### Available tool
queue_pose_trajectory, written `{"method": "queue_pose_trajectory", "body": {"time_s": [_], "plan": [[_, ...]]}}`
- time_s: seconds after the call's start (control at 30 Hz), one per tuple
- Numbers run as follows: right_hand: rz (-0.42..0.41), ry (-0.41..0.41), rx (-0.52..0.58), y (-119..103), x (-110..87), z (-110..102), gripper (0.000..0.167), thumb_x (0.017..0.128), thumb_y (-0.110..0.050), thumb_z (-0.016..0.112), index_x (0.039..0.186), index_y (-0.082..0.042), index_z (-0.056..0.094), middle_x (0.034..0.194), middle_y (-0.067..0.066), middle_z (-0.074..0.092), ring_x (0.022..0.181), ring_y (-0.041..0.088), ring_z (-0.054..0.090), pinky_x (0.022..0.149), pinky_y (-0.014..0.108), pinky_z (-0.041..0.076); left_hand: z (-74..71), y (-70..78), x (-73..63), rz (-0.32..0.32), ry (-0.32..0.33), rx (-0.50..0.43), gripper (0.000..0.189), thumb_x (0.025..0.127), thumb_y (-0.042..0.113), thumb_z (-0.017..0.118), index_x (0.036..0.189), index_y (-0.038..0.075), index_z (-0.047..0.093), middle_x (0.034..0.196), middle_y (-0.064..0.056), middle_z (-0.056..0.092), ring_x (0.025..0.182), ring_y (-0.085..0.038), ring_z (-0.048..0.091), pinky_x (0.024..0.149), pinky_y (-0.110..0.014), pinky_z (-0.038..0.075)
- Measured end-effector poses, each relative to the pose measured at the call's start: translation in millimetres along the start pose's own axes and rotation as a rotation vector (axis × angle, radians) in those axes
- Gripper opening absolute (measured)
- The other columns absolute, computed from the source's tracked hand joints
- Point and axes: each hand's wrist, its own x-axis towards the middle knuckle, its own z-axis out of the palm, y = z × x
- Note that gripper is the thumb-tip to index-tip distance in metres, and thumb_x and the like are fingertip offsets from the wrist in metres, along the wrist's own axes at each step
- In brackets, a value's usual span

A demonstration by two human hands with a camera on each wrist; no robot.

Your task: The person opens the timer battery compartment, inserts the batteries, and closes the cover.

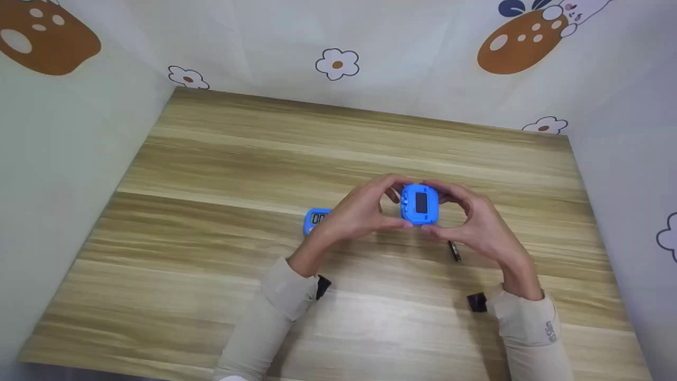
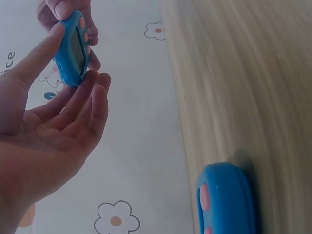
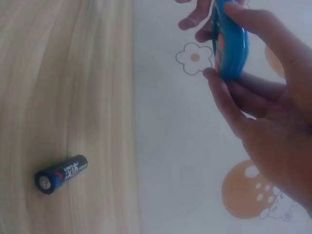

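Head view: the left hand (image 1: 359, 210) and the right hand (image 1: 480, 227) are curled to either side of a blue timer (image 1: 420, 204), which is pinched by its edges between thumbs and fingers. It is held up above the table (image 1: 222, 180), with a dark rectangle (image 1: 421, 202) on its back turned toward the head camera; the pink buttons (image 2: 86, 37) (plain enough from the left wrist) are faced away. For good control, light and even pressure should be kept on the rim, so that no button is pushed by a stray finger. Were one hand to be freed, the other's pinch should be firmed first, since the case could slip. Farther out, a battery (image 3: 61, 174) is seen lying near the right hand, and a second blue timer (image 1: 317, 218) is partly hidden by the left; both are best left undisturbed.
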Motion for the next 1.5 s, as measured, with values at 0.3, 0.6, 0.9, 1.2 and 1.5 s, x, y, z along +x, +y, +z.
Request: {"method": "queue_pose_trajectory", "body": {"time_s": [0.3, 0.6, 0.9, 1.2, 1.5], "plan": [[0.010, 0.004, 0.033, -30, 0.6, -1, 0.067, 0.074, -0.007, 0.087, 0.133, 0.001, 0.057, 0.121, 0.010, 0.064, 0.102, 0.025, 0.059, 0.100, 0.041, 0.041, 6.6, 0.8, -1.0, 0.024, -0.014, 0.121, 0.080, 0.077, 0.033, 0.085, 0.143, 0.014, 0.045, 0.127, 0.001, 0.051, 0.108, -0.012, 0.051, 0.092, -0.025, 0.043], [0.027, -0.017, 0.076, -18, 0.8, 2, 0.066, 0.076, -0.010, 0.086, 0.135, -0.005, 0.057, 0.125, 0.006, 0.063, 0.106, 0.025, 0.058, 0.100, 0.045, 0.040, 11.8, 3.0, -1.3, 0.012, 0.001, 0.165, 0.078, 0.076, 0.029, 0.085, 0.140, 0.015, 0.045, 0.127, 0.002, 0.050, 0.115, -0.010, 0.048, 0.099, -0.029, 0.041], [0.237, 0.106, 0.305, 8, 1.9, 2, 0.046, 0.090, -0.022, 0.074, 0.130, -0.004, 0.060, 0.119, 0.015, 0.064, 0.103, 0.028, 0.064, 0.082, 0.034, 0.055, 13.7, 2.0, 2.2, 0.017, 0.049, 0.158, 0.075, 0.075, 0.030, 0.087, 0.136, 0.011, 0.048, 0.125, 0.003, 0.051, 0.111, -0.009, 0.050, 0.096, -0.024, 0.042], [0.239, 0.073, 0.340, 8, 1.9, 2, 0.047, 0.087, -0.017, 0.076, 0.130, -0.007, 0.060, 0.112, 0.018, 0.066, 0.092, 0.030, 0.067, 0.076, 0.035, 0.056, 13.6, 1.8, 2.0, 0.028, 0.068, 0.137, 0.074, 0.074, 0.029, 0.087, 0.135, 0.012, 0.050, 0.121, 0.005, 0.052, 0.107, -0.007, 0.051, 0.093, -0.023, 0.043], [0.242, 0.064, 0.353, 9, 2.6, 0, 0.046, 0.087, -0.014, 0.076, 0.129, -0.005, 0.061, 0.112, 0.018, 0.067, 0.095, 0.030, 0.067, 0.078, 0.032, 0.056, 13.6, 1.9, 0.8, 0.037, 0.072, 0.131, 0.072, 0.075, 0.028, 0.087, 0.134, 0.011, 0.050, 0.123, 0.003, 0.052, 0.110, -0.007, 0.051, 0.095, -0.025, 0.043]]}}
